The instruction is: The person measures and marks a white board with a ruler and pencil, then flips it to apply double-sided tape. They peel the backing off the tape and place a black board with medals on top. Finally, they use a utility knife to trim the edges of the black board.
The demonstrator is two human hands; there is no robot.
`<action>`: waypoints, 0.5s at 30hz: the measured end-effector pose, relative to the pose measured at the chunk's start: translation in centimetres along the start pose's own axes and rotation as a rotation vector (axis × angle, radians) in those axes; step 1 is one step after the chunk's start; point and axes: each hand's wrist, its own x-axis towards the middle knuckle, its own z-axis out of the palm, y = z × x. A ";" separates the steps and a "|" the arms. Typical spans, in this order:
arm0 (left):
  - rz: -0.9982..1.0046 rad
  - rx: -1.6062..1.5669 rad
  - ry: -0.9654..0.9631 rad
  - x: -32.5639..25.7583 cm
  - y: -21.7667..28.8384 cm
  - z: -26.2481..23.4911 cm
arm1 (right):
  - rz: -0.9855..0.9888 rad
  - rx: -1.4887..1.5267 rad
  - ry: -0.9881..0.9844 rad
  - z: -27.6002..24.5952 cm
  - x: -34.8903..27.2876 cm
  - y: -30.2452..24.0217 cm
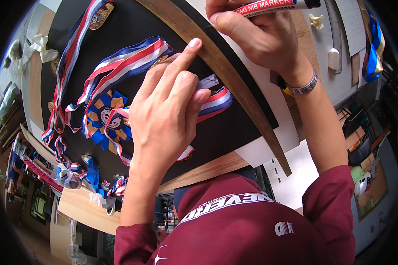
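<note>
My right hand [263, 37] is closed around a marker [269, 6] with a red-and-white barrel and a black end, raised at the top right; its writing tip is not visible. My left hand [166, 106] rests palm down, its index fingertip on a long brown strip [227, 73] that crosses a black board [225, 132]. Its other fingers are loosely bent over a gold medal [158, 62], mostly covered, on a red, white and blue ribbon [119, 62]. A small clear, purplish plastic piece [208, 82] shows beside the left thumb. Left of that hand lies a blue-and-gold rosette [109, 117].
More ribbons and medals [66, 70] run down the board's left side, bunching near a clear plastic bag [67, 177]. To the right are a metal ruler [334, 26], a white rounded block [334, 58], a crumpled cream scrap [316, 21] and a blue-and-gold ribbon [374, 48].
</note>
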 end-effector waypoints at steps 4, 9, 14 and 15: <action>-0.015 0.001 -0.013 -0.1 0.0 0.0 | -0.079 -0.015 -0.008 0.0 0.2 0.4; -0.043 -0.046 -0.009 -0.2 0.0 0.2 | 0.056 0.325 0.176 -1.1 0.3 0.2; -0.024 0.000 -0.010 -0.2 0.3 -0.1 | 0.191 0.561 0.305 -1.7 0.9 -0.5; -0.024 -0.003 -0.010 -0.2 0.4 -0.1 | 0.211 0.506 0.308 -1.6 0.7 -0.7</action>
